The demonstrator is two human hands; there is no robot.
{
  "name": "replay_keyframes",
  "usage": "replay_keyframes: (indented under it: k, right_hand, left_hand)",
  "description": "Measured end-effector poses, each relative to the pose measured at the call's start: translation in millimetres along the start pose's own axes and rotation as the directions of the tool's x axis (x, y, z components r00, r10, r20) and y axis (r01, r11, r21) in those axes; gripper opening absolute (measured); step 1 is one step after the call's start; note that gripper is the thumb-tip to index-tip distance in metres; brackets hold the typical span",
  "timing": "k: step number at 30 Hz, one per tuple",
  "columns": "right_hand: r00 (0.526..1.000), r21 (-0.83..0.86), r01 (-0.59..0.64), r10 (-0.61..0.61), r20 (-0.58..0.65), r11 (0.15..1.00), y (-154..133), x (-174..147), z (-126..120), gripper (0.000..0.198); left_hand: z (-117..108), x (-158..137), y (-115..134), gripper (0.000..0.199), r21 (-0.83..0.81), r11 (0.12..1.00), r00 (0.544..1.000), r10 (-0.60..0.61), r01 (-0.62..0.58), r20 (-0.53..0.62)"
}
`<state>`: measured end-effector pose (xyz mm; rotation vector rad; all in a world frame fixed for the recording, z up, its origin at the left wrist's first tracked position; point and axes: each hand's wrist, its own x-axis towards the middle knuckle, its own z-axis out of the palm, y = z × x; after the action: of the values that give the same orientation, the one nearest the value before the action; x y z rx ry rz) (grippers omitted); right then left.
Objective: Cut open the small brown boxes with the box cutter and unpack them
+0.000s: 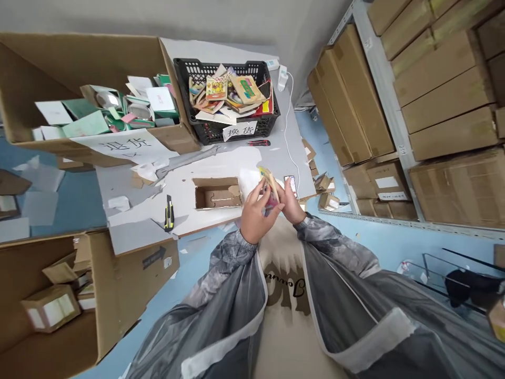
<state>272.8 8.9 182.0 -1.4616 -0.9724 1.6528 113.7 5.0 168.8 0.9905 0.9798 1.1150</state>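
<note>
Close to my body, over the table's front edge, both hands hold a small book [272,185] with a yellowish edge and some pink on it. My left hand [253,217] grips it from the left, fingers bent around it. On its other side, my right hand [291,204] is closed on the same book; part of the cover is hidden by the fingers. Just left of my hands lies an open small cardboard box [201,199]. White wrapping [247,181] lies beside that box, and a phone [291,184] with a lit screen is behind my right hand.
A black crate [205,131] of small books and a large carton [173,138] of green and white boxes stand at the back. A yellow-black utility knife [169,213] and a red-black knife [259,142] lie on the table [185,173]. Shelves [398,142] of cartons stand right.
</note>
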Motion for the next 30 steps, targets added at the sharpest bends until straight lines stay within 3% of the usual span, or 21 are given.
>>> replay_keyframes:
  k: [4, 6, 9, 13, 17, 19, 20, 22, 25, 27, 30]
  right_hand:
    - [0.981, -0.101, 0.06, -0.077, -0.18, 0.993, -1, -7, -8, 0.088]
    - [0.954, -0.178, 0.066, -0.115, -0.276, 0.982, -3, -10, -10, 0.096]
    - [0.916, -0.161, 0.091, -0.146, -0.375, 0.983, -4, -13, -9, 0.11]
    - [0.93, -0.108, 0.094, -0.126, -0.346, 0.99, -3, -14, -1, 0.088]
    - [0.943, -0.339, 0.081, -0.182, -0.278, 0.937, 2, -7, 12, 0.084]
    - [0.942, -0.403, 0.081, -0.202, -0.268, 0.911, 6, -1, 19, 0.09]
    - [0.952, -0.372, 0.073, -0.176, -0.252, 0.925, 7, 1, 22, 0.089]
    - [0.976, -0.222, 0.041, -0.087, -0.201, 0.974, 9, 3, 28, 0.083]
    - [0.973, -0.053, 0.013, -0.025, -0.229, 0.998, 11, 4, 31, 0.079]
    - [0.945, -0.045, 0.03, -0.043, -0.324, 0.999, 11, 4, 30, 0.078]
    - [0.918, -0.084, 0.031, -0.061, -0.391, 0.996, 12, 4, 26, 0.075]
  left_hand:
    - [-6, 10, 0, 0.05, -0.051, 0.997, 0.997, -0.059, 0.062, 0.055]
    - [-15, 15, -5, 0.053, -0.091, 0.989, 0.99, -0.107, 0.115, 0.087]
    - [-23, 19, -16, 0.063, -0.214, 0.936, 0.959, -0.259, 0.278, 0.111]
    - [-20, 16, -27, 0.072, -0.446, 0.763, 0.883, -0.423, 0.468, 0.203]
    - [-11, 5, -23, 0.055, -0.568, 0.565, 0.8, -0.451, 0.599, 0.395]
    - [-10, -2, -20, 0.048, -0.579, 0.513, 0.773, -0.432, 0.634, 0.464]
    - [-12, -4, -21, 0.049, -0.565, 0.525, 0.771, -0.429, 0.637, 0.471]
    - [-20, -5, -23, 0.05, -0.466, 0.631, 0.782, -0.448, 0.62, 0.434]
    - [-40, -1, -29, 0.046, -0.232, 0.802, 0.829, -0.493, 0.551, 0.265]
    - [-53, 2, -31, 0.057, -0.196, 0.823, 0.845, -0.504, 0.533, 0.181]
    - [-63, 1, -29, 0.086, -0.26, 0.809, 0.849, -0.488, 0.526, 0.201]
